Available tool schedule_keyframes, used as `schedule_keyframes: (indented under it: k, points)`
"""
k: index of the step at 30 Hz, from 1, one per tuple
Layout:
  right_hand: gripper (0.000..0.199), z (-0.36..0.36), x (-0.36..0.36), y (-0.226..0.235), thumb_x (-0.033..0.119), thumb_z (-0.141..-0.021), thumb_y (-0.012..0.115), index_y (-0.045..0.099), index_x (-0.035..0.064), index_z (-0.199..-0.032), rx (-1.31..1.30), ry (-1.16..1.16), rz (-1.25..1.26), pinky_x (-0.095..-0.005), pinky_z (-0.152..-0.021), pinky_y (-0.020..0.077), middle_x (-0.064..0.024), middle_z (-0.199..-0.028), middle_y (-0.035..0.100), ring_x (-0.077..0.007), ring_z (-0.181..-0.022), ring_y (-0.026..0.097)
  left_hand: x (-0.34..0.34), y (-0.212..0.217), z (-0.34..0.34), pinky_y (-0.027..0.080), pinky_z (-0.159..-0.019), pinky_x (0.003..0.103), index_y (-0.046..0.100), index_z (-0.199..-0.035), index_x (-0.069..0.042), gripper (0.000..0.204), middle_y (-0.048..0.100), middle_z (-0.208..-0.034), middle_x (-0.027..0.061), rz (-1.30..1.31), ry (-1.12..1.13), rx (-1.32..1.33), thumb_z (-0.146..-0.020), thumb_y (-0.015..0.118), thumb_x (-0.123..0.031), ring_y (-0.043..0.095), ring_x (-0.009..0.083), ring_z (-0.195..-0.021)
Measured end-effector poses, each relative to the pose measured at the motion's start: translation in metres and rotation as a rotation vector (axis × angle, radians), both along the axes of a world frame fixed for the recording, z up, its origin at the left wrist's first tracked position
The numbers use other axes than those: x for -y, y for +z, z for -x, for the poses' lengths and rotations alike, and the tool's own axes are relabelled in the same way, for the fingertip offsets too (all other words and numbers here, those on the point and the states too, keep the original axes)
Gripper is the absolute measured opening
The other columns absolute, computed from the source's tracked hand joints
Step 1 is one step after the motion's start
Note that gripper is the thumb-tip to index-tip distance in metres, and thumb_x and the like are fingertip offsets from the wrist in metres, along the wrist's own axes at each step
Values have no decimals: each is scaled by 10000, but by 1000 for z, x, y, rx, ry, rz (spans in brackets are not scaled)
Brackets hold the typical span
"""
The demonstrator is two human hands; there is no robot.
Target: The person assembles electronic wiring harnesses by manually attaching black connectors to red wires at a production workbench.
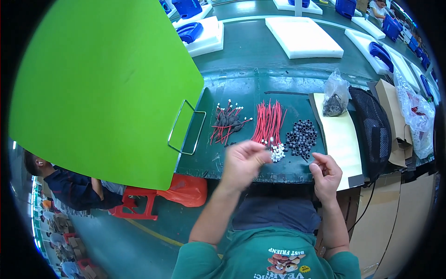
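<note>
My left hand (244,165) hovers at the table's front edge, thumb and fingers closed in a pinch. A small dark bit shows at its fingertips, too blurred to name. Just beyond it lies a bundle of red wires (270,118) with white connectors (278,152) at the near end. My right hand (327,174) is half curled, its thumb and forefinger apart and nothing visible between them. It is nearest to a spread of small dark ring-shaped sleeves (302,137). Left of the wires sits a pile of red wires with black lumps (226,122) and white plugs.
A large green panel (111,93) with a wire handle (187,128) rises at the left. On the right are a yellow sheet (343,144), a clear bag (335,95), a black mesh item (371,125) and cardboard (390,109). White foam trays (304,37) lie beyond.
</note>
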State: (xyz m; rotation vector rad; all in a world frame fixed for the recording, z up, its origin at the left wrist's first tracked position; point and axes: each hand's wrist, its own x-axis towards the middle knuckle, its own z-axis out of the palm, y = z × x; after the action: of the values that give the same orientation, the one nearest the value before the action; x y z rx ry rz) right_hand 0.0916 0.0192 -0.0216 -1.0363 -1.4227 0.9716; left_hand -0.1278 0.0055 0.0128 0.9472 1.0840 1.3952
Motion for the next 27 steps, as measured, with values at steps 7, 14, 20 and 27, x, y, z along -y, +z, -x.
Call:
schedule_keyframes:
  k: [7,14,20,27]
  points:
    - [218,5,-2,-9,6,-718,659,610,-11,-930,268,-29,-191,-193,-428,346,-47,-670,546,-62,-446,420,-44,9,61,477,-619,354,649,-752,-40,67,625,-774,110,-237,428,-1278,-706,649,-89,608,280,-693]
    - [199,7,-3,-10,26,-694,665,616,4,-886,342,-37,-238,-243,-420,360,-58,-639,555,-111,-421,431,-43,-16,79,479,-584,391,628,-783,-75,68,613,-744,96,-131,343,-1636,-758,599,-130,606,299,-690]
    - [182,8,-2,-8,37,-693,667,621,7,-866,356,-40,-220,-246,-418,361,-57,-635,555,-113,-414,431,-45,-20,83,469,-571,408,570,-784,-43,70,605,-727,116,-211,341,-1636,-771,577,-112,596,310,-651]
    - [174,11,-2,-7,48,-699,665,624,15,-864,392,-48,-244,-243,-411,361,-57,-643,558,-110,-415,444,-42,-10,81,464,-580,393,613,-744,-45,94,608,-750,120,-209,466,-1398,-751,608,-140,594,307,-669]
